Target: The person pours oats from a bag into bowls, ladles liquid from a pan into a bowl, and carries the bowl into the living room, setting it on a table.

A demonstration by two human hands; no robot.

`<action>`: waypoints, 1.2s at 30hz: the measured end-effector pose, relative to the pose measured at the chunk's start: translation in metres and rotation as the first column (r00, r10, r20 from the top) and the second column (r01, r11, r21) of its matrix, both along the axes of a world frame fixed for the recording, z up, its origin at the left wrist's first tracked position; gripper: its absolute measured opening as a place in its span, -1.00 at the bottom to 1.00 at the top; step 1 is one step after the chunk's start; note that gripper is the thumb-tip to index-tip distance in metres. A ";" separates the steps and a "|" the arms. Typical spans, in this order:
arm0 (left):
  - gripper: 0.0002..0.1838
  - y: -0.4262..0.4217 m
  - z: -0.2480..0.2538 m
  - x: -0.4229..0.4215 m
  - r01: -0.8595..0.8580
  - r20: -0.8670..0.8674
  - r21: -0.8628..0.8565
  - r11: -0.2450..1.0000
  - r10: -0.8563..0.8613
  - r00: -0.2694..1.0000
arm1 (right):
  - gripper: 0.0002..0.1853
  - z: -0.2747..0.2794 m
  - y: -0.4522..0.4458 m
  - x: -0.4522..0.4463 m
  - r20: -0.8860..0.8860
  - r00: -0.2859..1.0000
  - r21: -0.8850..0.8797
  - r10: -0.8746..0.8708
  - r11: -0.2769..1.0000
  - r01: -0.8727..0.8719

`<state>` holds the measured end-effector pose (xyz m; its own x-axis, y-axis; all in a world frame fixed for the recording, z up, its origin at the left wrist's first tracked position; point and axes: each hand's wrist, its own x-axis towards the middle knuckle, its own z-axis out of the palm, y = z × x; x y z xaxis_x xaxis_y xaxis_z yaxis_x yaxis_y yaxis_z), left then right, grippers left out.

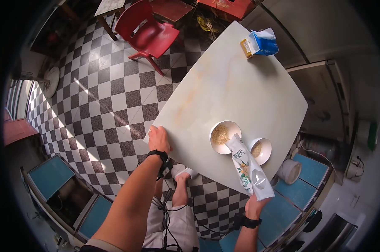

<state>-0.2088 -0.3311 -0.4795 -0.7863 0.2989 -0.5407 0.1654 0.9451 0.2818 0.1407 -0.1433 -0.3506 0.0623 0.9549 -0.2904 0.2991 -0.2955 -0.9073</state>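
My right hand (255, 206) grips the lower end of a white oat bag (245, 168) with green print. The bag slants over the table, its top end at the right rim of a white bowl (214, 145) that holds pale flakes (220, 134). A second white bowl (265, 156), also with flakes in it, stands just right of the bag and is partly covered by it. My left hand (159, 139) rests with curled fingers on the left corner of the pale table (207, 92).
A blue and yellow box (263, 43) stands at the table's far corner. Beyond the table's left edge is a red chair (150, 35) on the checkered floor. A white bucket (290, 171) sits beside the right edge. Dark cables (168, 201) hang before my body.
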 end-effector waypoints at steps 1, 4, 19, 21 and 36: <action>-0.28 -0.001 0.000 0.004 0.003 0.003 0.001 1.000 -0.003 1.000 | -0.81 -0.001 0.000 0.003 0.004 1.000 -0.020 -0.012 1.000 0.012; -0.29 -0.002 -0.001 0.005 0.005 -0.004 0.006 1.000 -0.005 1.000 | -0.81 0.006 -0.005 -0.009 0.060 0.997 0.038 0.045 0.998 -0.047; -0.31 -0.002 -0.002 0.003 -0.019 0.009 0.033 0.999 0.018 1.000 | -0.81 0.008 -0.009 -0.009 0.001 1.000 0.038 0.023 0.999 -0.024; -0.31 -0.002 -0.001 0.005 -0.023 0.012 0.029 0.999 0.023 1.000 | -0.80 0.006 -0.009 -0.003 -0.030 1.000 0.024 0.009 1.000 -0.008; -0.27 -0.003 -0.005 0.007 0.009 0.019 0.013 1.000 -0.009 1.000 | -0.60 0.005 -0.007 0.002 0.019 0.997 0.020 0.081 0.997 -0.081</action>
<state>-0.2016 -0.3337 -0.4844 -0.7730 0.3131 -0.5517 0.1685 0.9398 0.2972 0.1427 -0.1501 -0.3456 -0.0102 0.9628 -0.2699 0.3380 -0.2507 -0.9071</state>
